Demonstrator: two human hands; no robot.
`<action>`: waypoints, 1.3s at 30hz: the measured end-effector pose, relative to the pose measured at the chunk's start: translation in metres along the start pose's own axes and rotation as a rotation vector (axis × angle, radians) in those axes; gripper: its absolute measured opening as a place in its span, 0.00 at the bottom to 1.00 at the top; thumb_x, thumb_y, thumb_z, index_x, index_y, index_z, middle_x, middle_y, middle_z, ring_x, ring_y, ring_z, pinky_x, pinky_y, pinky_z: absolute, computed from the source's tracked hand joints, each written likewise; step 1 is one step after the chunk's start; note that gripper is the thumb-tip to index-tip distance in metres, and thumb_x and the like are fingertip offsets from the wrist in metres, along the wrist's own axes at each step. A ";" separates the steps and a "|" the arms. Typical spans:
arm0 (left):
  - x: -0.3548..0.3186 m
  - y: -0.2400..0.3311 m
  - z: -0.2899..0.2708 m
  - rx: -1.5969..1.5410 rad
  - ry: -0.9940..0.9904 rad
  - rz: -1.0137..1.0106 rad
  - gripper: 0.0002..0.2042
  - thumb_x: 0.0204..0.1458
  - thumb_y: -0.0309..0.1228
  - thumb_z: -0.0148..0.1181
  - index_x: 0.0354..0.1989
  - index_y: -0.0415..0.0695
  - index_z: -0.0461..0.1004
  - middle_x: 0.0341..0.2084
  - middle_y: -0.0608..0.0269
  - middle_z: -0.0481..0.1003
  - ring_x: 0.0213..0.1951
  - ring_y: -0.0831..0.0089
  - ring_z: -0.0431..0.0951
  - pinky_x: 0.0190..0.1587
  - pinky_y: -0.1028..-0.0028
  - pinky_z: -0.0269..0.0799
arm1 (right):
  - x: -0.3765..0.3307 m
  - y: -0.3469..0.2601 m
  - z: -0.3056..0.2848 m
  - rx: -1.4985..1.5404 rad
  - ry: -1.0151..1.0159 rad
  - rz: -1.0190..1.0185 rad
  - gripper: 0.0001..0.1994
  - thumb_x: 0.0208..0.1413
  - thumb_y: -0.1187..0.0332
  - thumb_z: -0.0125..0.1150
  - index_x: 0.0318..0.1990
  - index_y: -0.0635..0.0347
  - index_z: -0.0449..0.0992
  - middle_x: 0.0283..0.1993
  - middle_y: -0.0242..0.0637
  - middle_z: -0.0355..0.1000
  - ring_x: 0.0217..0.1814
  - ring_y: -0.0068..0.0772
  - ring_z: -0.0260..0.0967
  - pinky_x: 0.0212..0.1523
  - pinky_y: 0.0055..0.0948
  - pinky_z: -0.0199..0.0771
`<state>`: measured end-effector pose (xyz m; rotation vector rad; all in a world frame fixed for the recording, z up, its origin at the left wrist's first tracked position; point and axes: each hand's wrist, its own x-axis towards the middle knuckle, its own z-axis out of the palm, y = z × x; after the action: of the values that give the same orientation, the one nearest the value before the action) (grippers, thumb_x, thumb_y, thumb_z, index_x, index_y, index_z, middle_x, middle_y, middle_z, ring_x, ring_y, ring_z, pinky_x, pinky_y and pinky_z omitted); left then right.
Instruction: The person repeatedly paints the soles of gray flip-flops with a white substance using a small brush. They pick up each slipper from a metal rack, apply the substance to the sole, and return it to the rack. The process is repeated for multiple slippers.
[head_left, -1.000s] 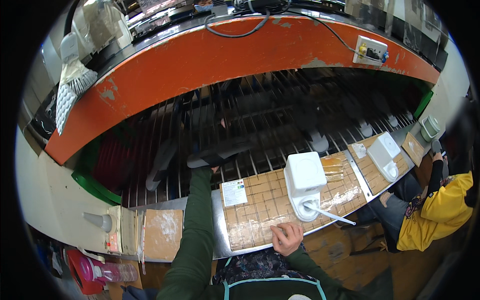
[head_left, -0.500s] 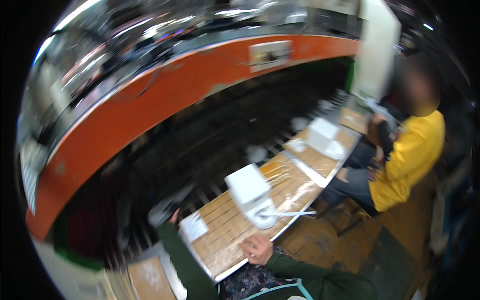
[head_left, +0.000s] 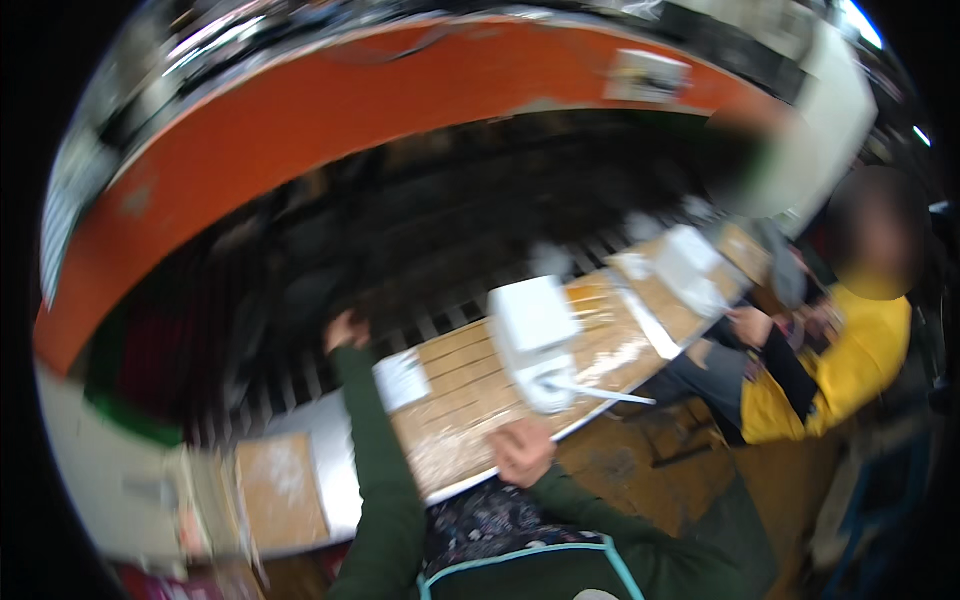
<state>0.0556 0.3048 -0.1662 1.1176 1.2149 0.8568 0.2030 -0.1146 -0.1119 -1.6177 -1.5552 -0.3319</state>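
Note:
My left hand (head_left: pixel 347 330) reaches out past the bench's far edge, over a dark area with slatted bars. Motion smears its fingers, and nothing I can make out is in it. My right hand (head_left: pixel 523 452) rests at the near edge of the bench (head_left: pixel 450 378), fingers curled in; whatever they may hold is hidden. Just beyond it stands a white boxy device (head_left: pixel 534 318) with a rounded lower part and a thin white rod (head_left: pixel 612 394) sticking out to the right. A white sheet of paper (head_left: pixel 402 379) lies on the bench beside my left forearm.
To the right, a person in a yellow top (head_left: pixel 858 345) sits at the bench by a second white device (head_left: pixel 686 262). An orange panel (head_left: pixel 400 95) runs along the far side. A brown board (head_left: pixel 281 490) lies at the lower left.
The view has swung left. My left hand has stretched farther out, and the greyish, blurred thing beside it is no longer seen there. The right hand's fingers have curled in more.

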 end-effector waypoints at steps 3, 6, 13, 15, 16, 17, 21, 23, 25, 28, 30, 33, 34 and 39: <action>-0.009 0.011 0.028 -0.659 0.303 0.003 0.27 0.39 0.29 0.74 0.52 0.47 0.75 0.38 0.62 0.77 0.33 0.69 0.74 0.24 0.73 0.73 | 0.005 -0.008 -0.006 -0.100 0.012 -0.017 0.15 0.38 0.72 0.63 0.38 0.49 0.82 0.38 0.29 0.73 0.42 0.35 0.69 0.45 0.36 0.64; -0.016 0.022 0.038 -0.557 0.406 0.036 0.20 0.39 0.30 0.74 0.44 0.45 0.78 0.38 0.62 0.78 0.32 0.69 0.75 0.25 0.72 0.72 | 0.013 -0.012 -0.010 -0.092 0.000 -0.002 0.15 0.37 0.72 0.63 0.38 0.49 0.82 0.38 0.29 0.73 0.42 0.35 0.69 0.46 0.35 0.64; -0.003 0.052 0.028 0.554 0.839 0.188 0.30 0.36 0.40 0.75 0.53 0.57 0.73 0.59 0.49 0.67 0.58 0.51 0.66 0.53 0.50 0.67 | 0.012 -0.011 -0.010 -0.115 -0.017 -0.020 0.15 0.38 0.71 0.62 0.38 0.49 0.82 0.38 0.29 0.73 0.42 0.35 0.69 0.44 0.36 0.64; 0.008 0.057 0.020 0.825 0.744 0.061 0.34 0.37 0.42 0.74 0.58 0.64 0.68 0.66 0.53 0.58 0.67 0.46 0.54 0.61 0.47 0.58 | 0.011 -0.010 -0.011 -0.110 -0.022 -0.023 0.15 0.38 0.71 0.62 0.38 0.49 0.82 0.38 0.29 0.73 0.42 0.35 0.69 0.43 0.35 0.64; 0.013 0.057 0.011 0.904 0.662 0.068 0.36 0.38 0.41 0.73 0.60 0.67 0.66 0.69 0.59 0.53 0.70 0.45 0.47 0.64 0.47 0.53 | 0.011 -0.010 -0.011 -0.100 -0.026 -0.014 0.15 0.38 0.71 0.62 0.38 0.49 0.82 0.38 0.29 0.73 0.42 0.35 0.69 0.43 0.35 0.64; 0.019 0.055 0.004 1.020 0.622 0.098 0.31 0.43 0.40 0.68 0.60 0.68 0.66 0.69 0.60 0.55 0.70 0.47 0.47 0.65 0.47 0.51 | 0.011 -0.010 -0.010 -0.094 -0.012 -0.015 0.15 0.38 0.71 0.62 0.38 0.49 0.82 0.38 0.29 0.73 0.41 0.35 0.69 0.42 0.35 0.64; 0.044 0.043 -0.031 1.229 0.531 0.320 0.21 0.57 0.34 0.52 0.59 0.70 0.67 0.65 0.64 0.63 0.70 0.59 0.51 0.67 0.46 0.48 | 0.014 -0.010 -0.009 -0.093 0.016 -0.027 0.14 0.38 0.70 0.62 0.37 0.48 0.83 0.37 0.29 0.73 0.40 0.33 0.70 0.41 0.33 0.64; 0.054 0.041 -0.041 1.211 0.465 0.414 0.21 0.58 0.32 0.51 0.60 0.69 0.66 0.61 0.64 0.67 0.68 0.64 0.57 0.66 0.46 0.50 | 0.013 -0.010 -0.009 -0.093 0.028 -0.023 0.15 0.38 0.70 0.62 0.37 0.48 0.82 0.37 0.28 0.73 0.41 0.32 0.70 0.41 0.33 0.63; 0.056 0.042 -0.045 1.254 0.373 0.407 0.23 0.56 0.32 0.55 0.61 0.67 0.66 0.57 0.61 0.72 0.64 0.66 0.65 0.64 0.45 0.53 | 0.012 -0.010 -0.010 -0.096 0.032 -0.024 0.15 0.38 0.70 0.62 0.38 0.48 0.82 0.37 0.28 0.73 0.41 0.31 0.70 0.40 0.33 0.63; 0.050 0.041 -0.047 1.108 0.540 0.727 0.27 0.53 0.32 0.60 0.63 0.60 0.65 0.52 0.56 0.75 0.56 0.63 0.74 0.61 0.45 0.59 | 0.012 -0.009 -0.012 -0.085 0.018 -0.029 0.15 0.38 0.70 0.62 0.38 0.48 0.82 0.37 0.27 0.73 0.41 0.30 0.70 0.40 0.33 0.62; 0.056 0.043 -0.056 0.633 0.411 0.790 0.31 0.50 0.32 0.64 0.65 0.55 0.63 0.50 0.55 0.76 0.54 0.61 0.75 0.60 0.48 0.62 | 0.012 -0.010 -0.012 -0.083 0.026 -0.025 0.15 0.38 0.69 0.61 0.38 0.49 0.82 0.37 0.27 0.73 0.41 0.30 0.70 0.40 0.32 0.63; 0.084 0.037 -0.081 0.211 0.214 0.638 0.30 0.49 0.38 0.67 0.62 0.49 0.67 0.52 0.53 0.75 0.54 0.58 0.74 0.60 0.55 0.63 | 0.012 -0.009 -0.011 -0.088 0.041 -0.033 0.14 0.39 0.69 0.61 0.38 0.49 0.82 0.37 0.27 0.73 0.41 0.30 0.70 0.40 0.32 0.63; 0.096 0.031 -0.089 0.158 0.182 0.545 0.29 0.49 0.40 0.67 0.60 0.48 0.68 0.53 0.53 0.74 0.55 0.58 0.73 0.60 0.57 0.63 | 0.011 -0.009 -0.011 -0.083 0.039 -0.030 0.14 0.39 0.69 0.61 0.38 0.49 0.82 0.37 0.27 0.73 0.41 0.30 0.70 0.40 0.32 0.63; 0.117 0.001 -0.103 0.928 0.252 0.648 0.29 0.47 0.43 0.70 0.56 0.39 0.73 0.56 0.52 0.72 0.58 0.58 0.70 0.60 0.65 0.63 | 0.009 -0.009 -0.011 -0.080 0.016 -0.022 0.14 0.39 0.69 0.61 0.38 0.49 0.82 0.37 0.27 0.73 0.41 0.31 0.70 0.40 0.32 0.64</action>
<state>-0.0242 0.4349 -0.1958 2.2913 1.5360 0.9385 0.2009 -0.1170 -0.0954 -1.6556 -1.5666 -0.4229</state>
